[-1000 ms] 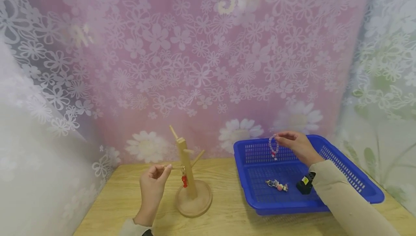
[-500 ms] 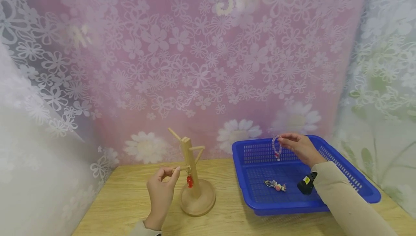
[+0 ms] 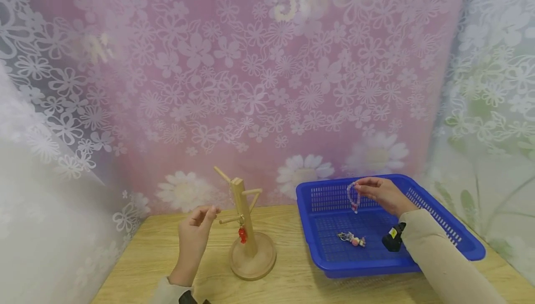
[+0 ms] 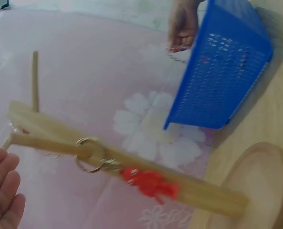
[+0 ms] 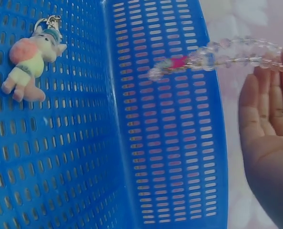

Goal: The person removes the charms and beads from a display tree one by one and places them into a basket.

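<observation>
Left hand raised at lower centre-left of the head view, fingers loosely bent and released, gripping nothing, just left of the wooden peg stand. Red charm keychain hanging by its ring from a lower peg of that stand, close against the post; seen in the left wrist view as a red charm under a metal ring. Right hand at centre-right, held over the blue basket, fingertips pinching a clear beaded bracelet that dangles above the basket floor. 1 small plush keychain lying on the basket floor, lower than the bracelet. All on a wooden table.
</observation>
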Available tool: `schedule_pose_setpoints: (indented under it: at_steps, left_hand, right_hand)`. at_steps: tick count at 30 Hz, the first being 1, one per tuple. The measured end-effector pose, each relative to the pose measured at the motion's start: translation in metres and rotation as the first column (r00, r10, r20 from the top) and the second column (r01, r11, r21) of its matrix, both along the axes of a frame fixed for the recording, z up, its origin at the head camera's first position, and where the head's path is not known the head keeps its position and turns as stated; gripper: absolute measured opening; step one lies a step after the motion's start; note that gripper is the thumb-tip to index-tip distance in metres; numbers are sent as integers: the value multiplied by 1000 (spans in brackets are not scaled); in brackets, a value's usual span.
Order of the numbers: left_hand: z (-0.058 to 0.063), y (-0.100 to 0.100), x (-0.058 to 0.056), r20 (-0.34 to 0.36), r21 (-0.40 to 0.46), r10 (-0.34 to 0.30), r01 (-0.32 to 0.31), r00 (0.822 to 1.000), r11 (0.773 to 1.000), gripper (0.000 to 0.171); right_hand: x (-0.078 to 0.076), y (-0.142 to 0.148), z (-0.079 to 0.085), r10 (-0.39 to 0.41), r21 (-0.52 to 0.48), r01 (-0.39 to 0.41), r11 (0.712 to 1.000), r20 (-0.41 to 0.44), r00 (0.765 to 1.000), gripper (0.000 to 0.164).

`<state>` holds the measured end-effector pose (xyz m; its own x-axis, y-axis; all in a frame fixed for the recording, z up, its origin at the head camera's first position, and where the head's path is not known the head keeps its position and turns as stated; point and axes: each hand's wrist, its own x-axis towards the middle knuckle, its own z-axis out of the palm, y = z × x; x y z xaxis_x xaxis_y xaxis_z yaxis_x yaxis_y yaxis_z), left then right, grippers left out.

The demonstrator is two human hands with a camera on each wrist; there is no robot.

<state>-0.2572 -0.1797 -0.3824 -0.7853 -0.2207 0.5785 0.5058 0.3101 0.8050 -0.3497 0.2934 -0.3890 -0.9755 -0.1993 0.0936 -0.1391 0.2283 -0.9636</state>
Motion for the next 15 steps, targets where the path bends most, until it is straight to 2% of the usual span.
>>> schedule_pose_setpoints:
  at_steps: [4,7,10,15]
  left_hand:
    - [16,-11,-11,84,1,-60,61,995,998,20]
    - [23,-18,-21,121,-42,-82,88,989,995,25]
    - [29,-23,-29,160,-82,-85,99,983,992,28]
    - [38,-32,-40,208,-52,-95,108,973,993,34]
  right_hand:
    - [-2,2,-5,32,17,-32,999,37,999,48]
    - [-3,3,-9,36,18,-37,999,48,998,47]
    - [-4,3,-12,31,24,-33,999,51,998,47]
    - [-4,0,-14,49,52,-52,997,63,997,44]
